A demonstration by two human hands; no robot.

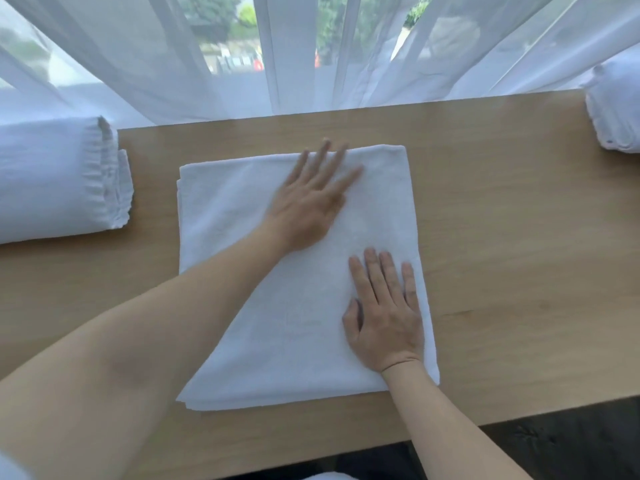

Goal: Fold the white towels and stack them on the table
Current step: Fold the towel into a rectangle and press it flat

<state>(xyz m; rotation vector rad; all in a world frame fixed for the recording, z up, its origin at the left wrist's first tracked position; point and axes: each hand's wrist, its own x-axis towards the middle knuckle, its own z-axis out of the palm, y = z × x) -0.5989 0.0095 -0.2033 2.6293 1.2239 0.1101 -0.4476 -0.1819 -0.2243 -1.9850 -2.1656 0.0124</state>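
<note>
On the wooden table [502, 209], mid-frame, lies a folded white towel [242, 306]. The left hand [308, 202] and right hand [384, 317] lie flat on it, fingers straight, gripping nothing. Another folded stack [59, 178] sits upper left.

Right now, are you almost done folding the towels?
Partly. A pile of folded towels already sits at the table's left edge, and more white cloth lies far right, though I cannot tell if that is folded. In hand: the left hand and right hand press flat on a half-folded towel in the middle. It needs more folds, then stacking.
</note>
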